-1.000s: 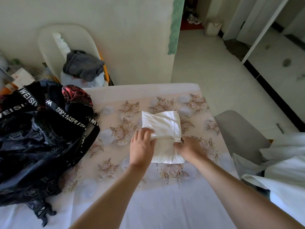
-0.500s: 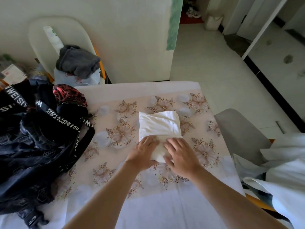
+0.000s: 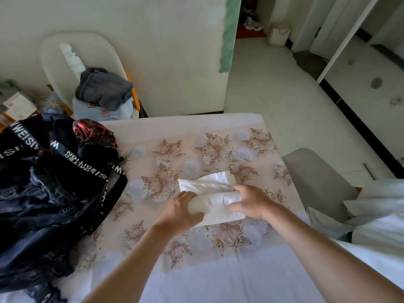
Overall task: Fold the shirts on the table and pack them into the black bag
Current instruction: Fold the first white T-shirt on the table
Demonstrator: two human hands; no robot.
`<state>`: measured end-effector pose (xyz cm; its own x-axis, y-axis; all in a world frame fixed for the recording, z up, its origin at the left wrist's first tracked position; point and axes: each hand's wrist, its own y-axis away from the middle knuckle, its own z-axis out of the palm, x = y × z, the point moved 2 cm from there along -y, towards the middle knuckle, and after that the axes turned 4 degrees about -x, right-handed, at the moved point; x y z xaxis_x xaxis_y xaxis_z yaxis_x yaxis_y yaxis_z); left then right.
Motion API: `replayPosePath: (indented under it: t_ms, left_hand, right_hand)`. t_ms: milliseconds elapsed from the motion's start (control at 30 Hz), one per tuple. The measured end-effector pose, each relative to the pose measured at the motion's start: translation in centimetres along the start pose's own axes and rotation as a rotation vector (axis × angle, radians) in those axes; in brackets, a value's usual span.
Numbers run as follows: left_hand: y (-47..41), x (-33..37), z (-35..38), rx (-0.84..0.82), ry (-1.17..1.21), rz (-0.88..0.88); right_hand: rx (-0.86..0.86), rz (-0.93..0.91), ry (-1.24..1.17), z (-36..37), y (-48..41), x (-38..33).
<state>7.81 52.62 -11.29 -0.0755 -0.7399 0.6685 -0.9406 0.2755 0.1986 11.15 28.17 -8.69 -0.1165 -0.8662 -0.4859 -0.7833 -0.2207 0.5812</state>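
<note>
Shirt [image 3: 218,201] position?
— Mid table [image 3: 196,123], white, part rolled, far end flat on the cloth.
Hands?
— Left hand [image 3: 179,212] and right hand [image 3: 251,202] each curl round an end of the roll, likely to keep it tight for packing.
Black bag [image 3: 50,193]?
— At the table's left, apart from the shirt.

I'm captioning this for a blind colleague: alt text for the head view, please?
Left hand and right hand grip a half-rolled white shirt on a floral tablecloth. A black bag lies to the left, white cloth to the right.
</note>
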Motion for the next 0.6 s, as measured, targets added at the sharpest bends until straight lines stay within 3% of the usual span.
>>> replayPosePath:
  t_ms: [167,300,400,500,567,600]
  left_hand:
    - [-0.8,-0.8,0.4,0.104,0.122,-0.164]
    - [-1.9,-0.9,-0.1,0.194,0.067,-0.127]
    - [-3.2,-0.7,-0.6,0.139,0.137,-0.263]
    - [-5.3,-0.1,-1.6,0.191,0.07,-0.349]
    - [-6.2,0.6,-2.0,0.26,-0.027,-0.333]
    - [-6.3,0.9,-2.0,0.316,-0.072,-0.298]
  right_hand:
    - [0.134,0.017,-0.187,0.8,-1.2,0.5]
    - [0.277,-0.027,-0.13,1.5,-2.9,0.8]
    - [0.321,0.003,-0.092,1.4,-4.5,0.3]
    - [0.337,0.11,-0.114,0.7,-5.9,-0.7]
    - [0.442,0.113,0.079,-0.1,-6.4,-1.3]
    - [0.523,0.028,0.249,-0.3,-6.7,-1.6]
